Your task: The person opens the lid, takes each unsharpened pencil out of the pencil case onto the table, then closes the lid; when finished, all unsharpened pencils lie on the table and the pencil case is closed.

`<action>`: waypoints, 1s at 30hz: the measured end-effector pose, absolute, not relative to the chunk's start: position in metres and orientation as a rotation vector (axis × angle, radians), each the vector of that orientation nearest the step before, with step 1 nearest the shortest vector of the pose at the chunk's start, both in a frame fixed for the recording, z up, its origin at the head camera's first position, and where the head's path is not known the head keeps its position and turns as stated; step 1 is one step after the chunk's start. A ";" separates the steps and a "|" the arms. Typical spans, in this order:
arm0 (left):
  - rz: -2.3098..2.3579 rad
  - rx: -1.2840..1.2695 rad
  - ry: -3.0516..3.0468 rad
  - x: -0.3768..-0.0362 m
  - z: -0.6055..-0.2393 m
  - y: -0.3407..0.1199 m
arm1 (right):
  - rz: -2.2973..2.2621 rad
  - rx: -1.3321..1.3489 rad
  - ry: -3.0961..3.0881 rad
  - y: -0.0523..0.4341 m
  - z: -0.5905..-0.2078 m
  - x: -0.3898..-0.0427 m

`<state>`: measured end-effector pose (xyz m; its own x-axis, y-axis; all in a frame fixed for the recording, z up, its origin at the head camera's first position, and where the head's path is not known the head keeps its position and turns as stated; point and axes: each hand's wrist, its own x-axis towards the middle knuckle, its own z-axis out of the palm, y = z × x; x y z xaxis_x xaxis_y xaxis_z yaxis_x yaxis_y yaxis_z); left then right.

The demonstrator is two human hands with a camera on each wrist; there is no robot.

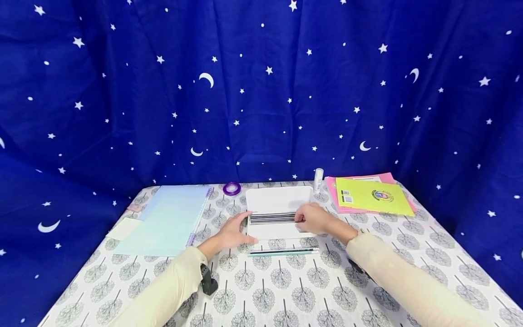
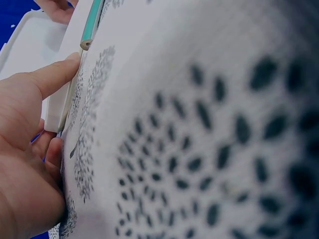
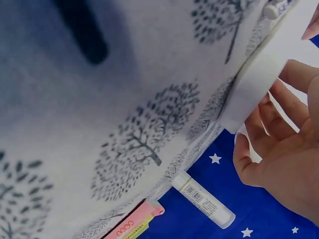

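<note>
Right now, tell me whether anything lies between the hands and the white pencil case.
Nothing visible does. The left hand already touches the white pencil case at its left end, and the right hand rests on its right side by the pencils inside.

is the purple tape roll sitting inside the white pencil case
No, the purple tape roll lies on the tablecloth behind and left of the open white pencil case.

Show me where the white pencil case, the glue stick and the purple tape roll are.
white pencil case (image 1: 279, 199): head view, on its open lid.
glue stick (image 3: 203, 200): right wrist view, on its labelled body.
purple tape roll (image 1: 231, 189): head view, on its ring.
</note>
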<state>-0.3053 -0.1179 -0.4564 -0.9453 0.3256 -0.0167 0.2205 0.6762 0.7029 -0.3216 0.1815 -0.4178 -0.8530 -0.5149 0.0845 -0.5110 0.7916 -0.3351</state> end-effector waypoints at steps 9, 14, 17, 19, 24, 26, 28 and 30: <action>1.116 0.457 2.758 -0.307 -0.457 -0.117 | -0.567 -0.912 2.922 0.178 -0.422 -0.323; 1.110 0.461 2.761 -0.307 -0.457 -0.118 | -0.586 -0.935 2.918 0.176 -0.425 -0.323; 1.113 0.463 2.761 -0.307 -0.458 -0.118 | -0.560 -0.919 2.923 0.176 -0.425 -0.325; 1.113 0.459 2.761 -0.308 -0.458 -0.118 | -0.542 -0.915 2.923 0.175 -0.425 -0.325; 1.111 0.464 2.763 -0.308 -0.458 -0.118 | -0.568 -0.922 2.896 0.174 -0.422 -0.326; 1.111 0.469 2.762 -0.308 -0.458 -0.118 | -0.621 -0.922 2.869 0.175 -0.421 -0.326; 1.105 0.465 2.763 -0.308 -0.458 -0.118 | -0.672 -0.925 2.841 0.176 -0.421 -0.325; 1.105 0.469 2.768 -0.308 -0.459 -0.118 | -0.714 -0.953 2.824 0.178 -0.422 -0.325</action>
